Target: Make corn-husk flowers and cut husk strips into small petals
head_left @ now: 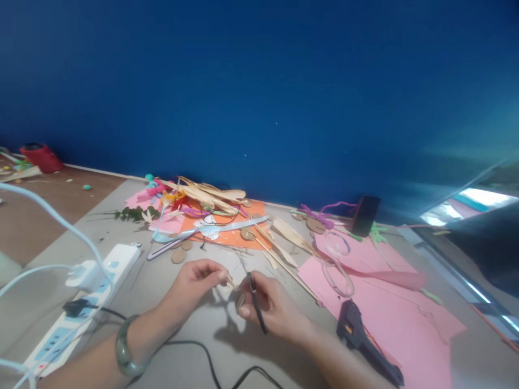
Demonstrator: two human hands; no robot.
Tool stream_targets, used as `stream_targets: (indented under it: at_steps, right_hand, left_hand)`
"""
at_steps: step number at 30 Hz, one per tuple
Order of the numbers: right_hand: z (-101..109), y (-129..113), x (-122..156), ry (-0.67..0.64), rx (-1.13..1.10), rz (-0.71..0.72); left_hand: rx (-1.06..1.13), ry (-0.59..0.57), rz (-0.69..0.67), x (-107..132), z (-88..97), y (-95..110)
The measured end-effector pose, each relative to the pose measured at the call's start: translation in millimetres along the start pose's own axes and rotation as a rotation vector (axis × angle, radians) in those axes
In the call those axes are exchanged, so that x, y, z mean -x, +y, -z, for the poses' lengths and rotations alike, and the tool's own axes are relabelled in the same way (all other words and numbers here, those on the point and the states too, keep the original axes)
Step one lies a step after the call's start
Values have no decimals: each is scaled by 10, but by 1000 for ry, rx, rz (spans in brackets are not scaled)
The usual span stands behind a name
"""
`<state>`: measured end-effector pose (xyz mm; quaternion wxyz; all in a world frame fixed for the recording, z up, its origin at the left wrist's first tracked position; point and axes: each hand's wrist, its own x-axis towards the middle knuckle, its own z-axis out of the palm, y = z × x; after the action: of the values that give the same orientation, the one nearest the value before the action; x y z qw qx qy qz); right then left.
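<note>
My left hand [203, 283], with a green bangle [128, 348] on its wrist, is closed in a pinch on a small pale strip [230, 282] of wood or straw. Just to its right, my right hand [270, 305] is closed around a slim dark tool [257, 305] whose thin tip points away from me. I cannot make out whether it is tweezers or scissors. A small roundish piece [240, 303] shows at the right thumb and fingertips. Both hands are over the grey tabletop, fingertips close together, the strip's right end near the right fingers.
A white power strip [93, 302] with plugs and cables lies left. A black glue gun [363, 340] rests on pink paper [409, 319] at right. Behind are orange paper [231, 237], wooden sticks [292, 235], wood slices [178, 255] and a phone [366, 215] against the blue wall.
</note>
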<state>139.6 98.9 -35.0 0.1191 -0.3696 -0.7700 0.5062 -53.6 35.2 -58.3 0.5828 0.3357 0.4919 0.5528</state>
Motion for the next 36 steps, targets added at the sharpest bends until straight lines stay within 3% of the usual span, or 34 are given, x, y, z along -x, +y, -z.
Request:
stream_targets:
  at_steps: [3, 7, 17, 23, 36]
  right_hand:
    - [53, 1, -13, -69, 197, -40]
    - [9, 33, -33, -141, 264, -96]
    - [-69, 110, -32, -256, 14, -127]
    - [-51, 108, -36, -271, -17, -140]
    - [85, -122, 13, -79, 500, -131]
  left_hand:
    - [5, 2, 4, -12, 24, -28]
    - [11, 33, 47, -18, 19, -67]
    - [8, 72, 83, -21, -25, -27]
    - [0, 71, 99, -10, -25, -32]
    - [8, 26, 89, -20, -36, -21]
